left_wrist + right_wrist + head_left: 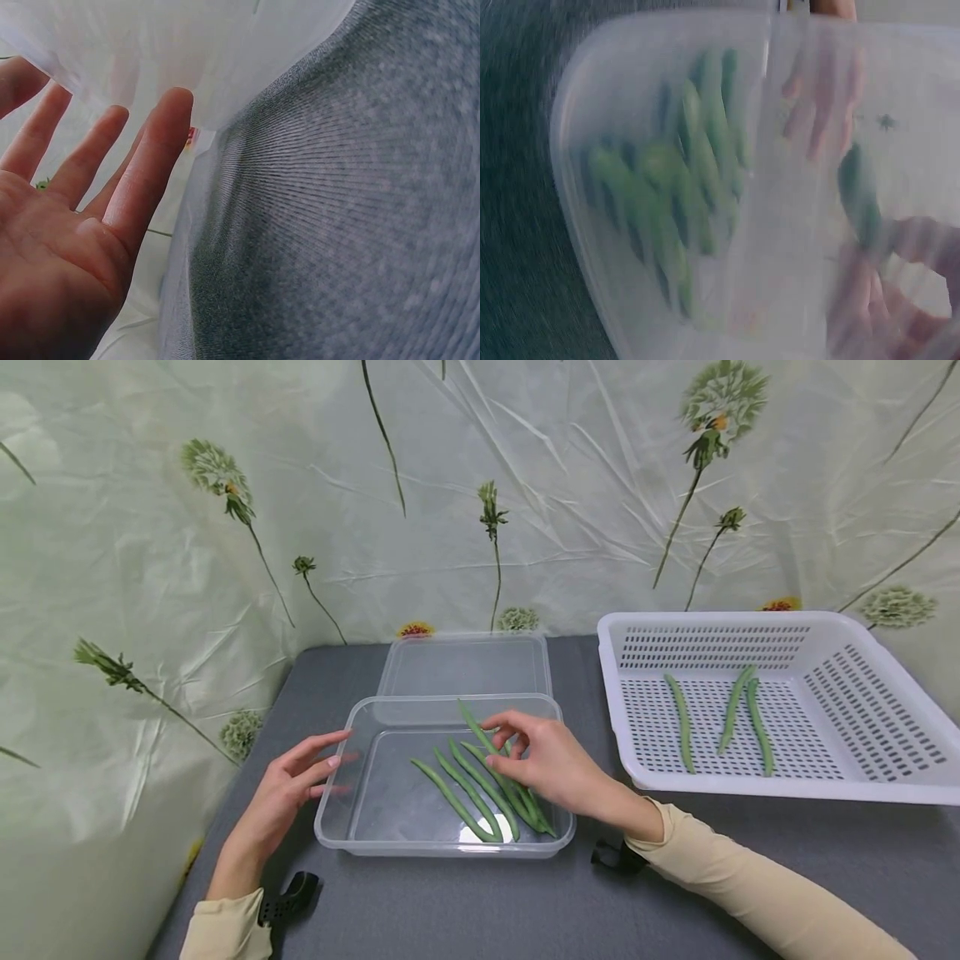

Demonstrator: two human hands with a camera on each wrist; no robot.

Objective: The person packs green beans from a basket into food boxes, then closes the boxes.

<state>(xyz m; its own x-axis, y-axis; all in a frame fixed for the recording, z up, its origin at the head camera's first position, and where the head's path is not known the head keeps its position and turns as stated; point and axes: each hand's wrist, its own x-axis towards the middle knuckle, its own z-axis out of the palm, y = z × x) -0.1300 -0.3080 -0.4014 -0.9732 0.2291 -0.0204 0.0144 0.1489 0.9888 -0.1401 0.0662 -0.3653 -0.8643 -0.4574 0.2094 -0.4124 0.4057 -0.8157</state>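
Observation:
A clear plastic container (pixel 375 848) stands on the table, with several green beans (pixel 453 799) lying in its right half. My right hand (pixel 555 764) is over the container's right side and pinches one green bean (pixel 474 724) between fingers and thumb; in the right wrist view that bean (pixel 859 191) shows blurred through the container wall. At the container's left wall is my left hand (pixel 288 781), its fingers spread and fingertips touching the wall. In the left wrist view, the left hand's fingers (pixel 154 150) look straight and hold nothing.
Behind the container lies a clear lid (pixel 465 667). A white perforated basket (pixel 613 710) stands to the right, with three green beans (pixel 681 722) in it. Grey cloth (pixel 435 910) covers the table, and a flowered sheet (pixel 420 568) hangs behind.

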